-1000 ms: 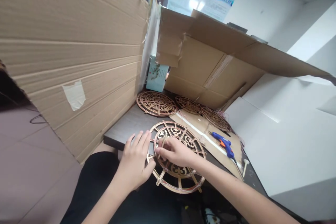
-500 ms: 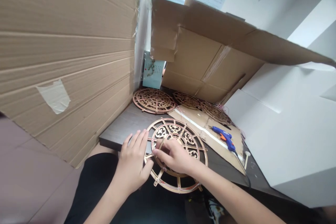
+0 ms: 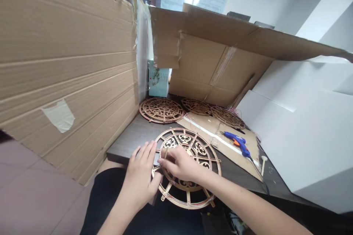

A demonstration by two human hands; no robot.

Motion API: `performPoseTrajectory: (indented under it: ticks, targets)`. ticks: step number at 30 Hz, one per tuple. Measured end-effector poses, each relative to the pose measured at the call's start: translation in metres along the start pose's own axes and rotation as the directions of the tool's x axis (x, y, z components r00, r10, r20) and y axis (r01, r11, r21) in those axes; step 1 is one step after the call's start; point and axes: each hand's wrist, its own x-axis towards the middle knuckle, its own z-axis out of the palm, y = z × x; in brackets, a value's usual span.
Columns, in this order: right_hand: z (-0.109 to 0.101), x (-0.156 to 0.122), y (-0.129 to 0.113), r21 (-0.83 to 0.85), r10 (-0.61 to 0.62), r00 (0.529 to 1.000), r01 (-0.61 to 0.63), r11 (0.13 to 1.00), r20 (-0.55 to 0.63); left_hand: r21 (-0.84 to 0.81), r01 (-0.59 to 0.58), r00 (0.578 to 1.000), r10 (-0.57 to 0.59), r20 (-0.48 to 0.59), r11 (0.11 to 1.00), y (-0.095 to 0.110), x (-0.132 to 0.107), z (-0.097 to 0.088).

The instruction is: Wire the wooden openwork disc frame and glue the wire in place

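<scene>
Left hand (image 3: 141, 178) laid, fingers outstretched, on the left rim of a fretwork disc (image 3: 201, 148), which is set overhanging the near edge of the table (image 3: 128, 136). Thin strip (image 3: 166, 152) pinched in right hand (image 3: 183, 163), over the disc. Glue gun (image 3: 238, 143) laid on cardboard (image 3: 244, 165), farther right. Three similar discs (image 3: 162, 110) placed behind.

Observing remotely, I am seeing the left hand (image 3: 140, 178) lying back-upward, fingers (image 3: 145, 153) pointing forward, thumb (image 3: 156, 183) angling aside; right hand (image 3: 180, 163) is pinching, forearm (image 3: 239, 196) slanting inward.
</scene>
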Motion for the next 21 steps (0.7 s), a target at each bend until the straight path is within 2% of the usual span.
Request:
performPoseTrajectory:
  ticks: [6, 12, 21]
  targets:
    - [-0.002, 0.0015, 0.004, 0.154, 0.094, 0.995, -0.097, 0.983, 0.03, 0.008, 0.026, 0.999, -0.026, -0.044, 1.0, 0.0015, 0.0, 0.0058]
    - [-0.0005, -0.0009, 0.0045, 0.02, -0.004, 1.0, 0.004, 1.0, -0.001, -0.006, 0.023, 0.999, -0.024, -0.048, 1.0, 0.0005, -0.0019, 0.007]
    - [-0.0048, -0.0046, 0.0018, -0.078, -0.039, 0.995, 0.047, 0.996, 0.095, -0.033, 0.046, 0.999, -0.047, -0.025, 0.998, 0.0021, -0.0017, 0.0052]
